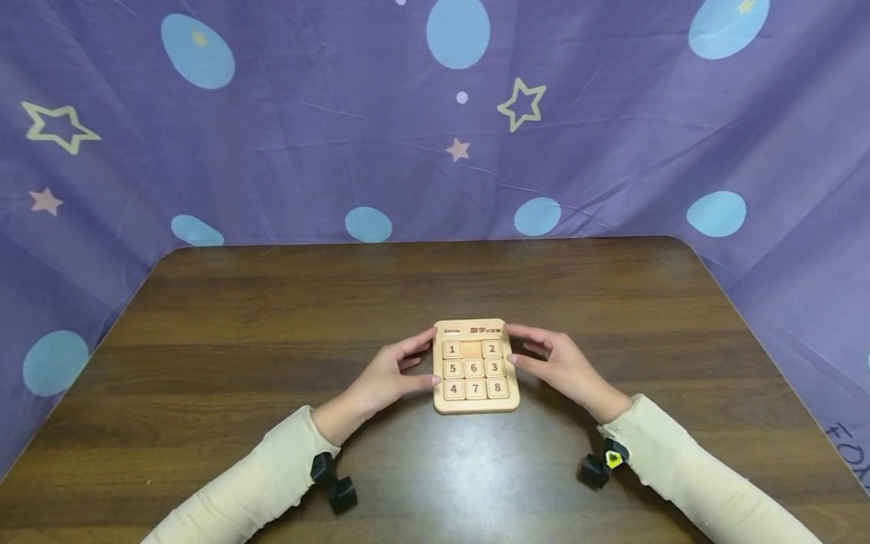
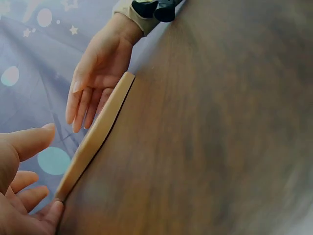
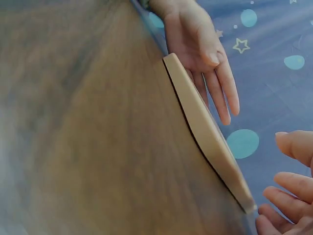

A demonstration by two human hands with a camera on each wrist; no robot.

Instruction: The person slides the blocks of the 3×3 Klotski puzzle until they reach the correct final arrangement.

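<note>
While both forearms reach in from the near side, we see a flat, pale-wood, rounded rectangular puzzle board lying on the dark-brown, wood-grained table; this board is our landmark. In its frame we count eight square, pale-wood number tiles: 1 and 2 on either side of a bare slot in the far row, then 5, 6, 3, and nearest us 4, 7, 8. Dark printed lettering runs along the board's far margin.

Left of the board we find the bare left hand, its index finger at the far corner and its thumb at the side edge, spread apart. Right of the board, the bare right hand mirrors it, thumb and index finger likewise spread. We cannot tell how firmly either hand presses, and the other fingers are partly hidden.

Nearer us than the board, each cream fabric sleeve ends at a wrist with a small black blocky device; the right one bears a yellow patch. Beyond the board and table hangs a purple cloth printed with stars and light-blue ovals.
</note>
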